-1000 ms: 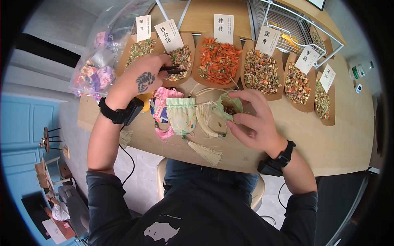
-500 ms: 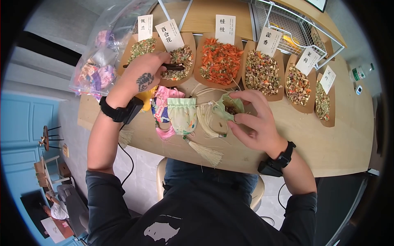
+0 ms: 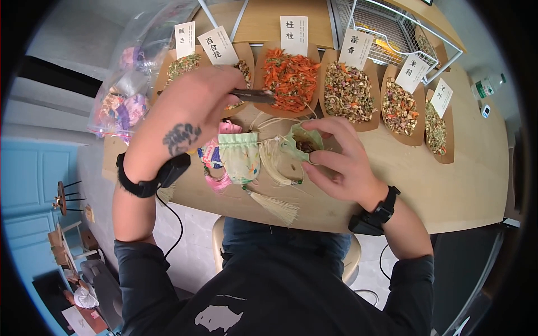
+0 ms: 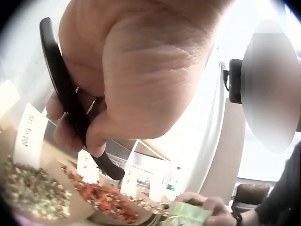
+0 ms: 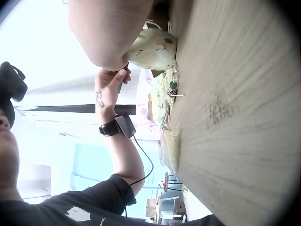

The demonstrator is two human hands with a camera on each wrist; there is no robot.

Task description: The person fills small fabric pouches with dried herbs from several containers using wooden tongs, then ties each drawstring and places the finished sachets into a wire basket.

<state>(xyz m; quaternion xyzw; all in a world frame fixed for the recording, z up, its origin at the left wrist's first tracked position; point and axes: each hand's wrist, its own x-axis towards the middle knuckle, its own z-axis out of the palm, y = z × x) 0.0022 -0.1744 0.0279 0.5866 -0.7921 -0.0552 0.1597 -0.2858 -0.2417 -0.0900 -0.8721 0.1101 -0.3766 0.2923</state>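
Note:
My left hand (image 3: 196,106) grips a dark curved scoop-like tool (image 3: 255,96), raised over the lily tray and reaching to the edge of the tray of orange petals (image 3: 291,78). In the left wrist view the dark tool (image 4: 70,101) runs between thumb and fingers, with a few bits near its tip. My right hand (image 3: 342,162) pinches the rim of a small green pouch (image 3: 302,140), its mouth open with dried bits inside. The right wrist view shows the patterned pouch (image 5: 153,49) beside that hand. A tied green pouch (image 3: 240,159) lies between the hands.
Paper trays of dried herbs with white cards line the back, among them a mixed tray (image 3: 350,92). Behind stands a white wire rack (image 3: 381,33). Plastic bags (image 3: 120,106) lie at left, a bottle (image 3: 487,87) at far right. A cream tassel (image 3: 274,206) lies near the front edge.
My left hand has lifted the dark tool from the lily tray and moved it right, toward the pouch. The right hand stays at the pouch; the head view has shifted slightly.

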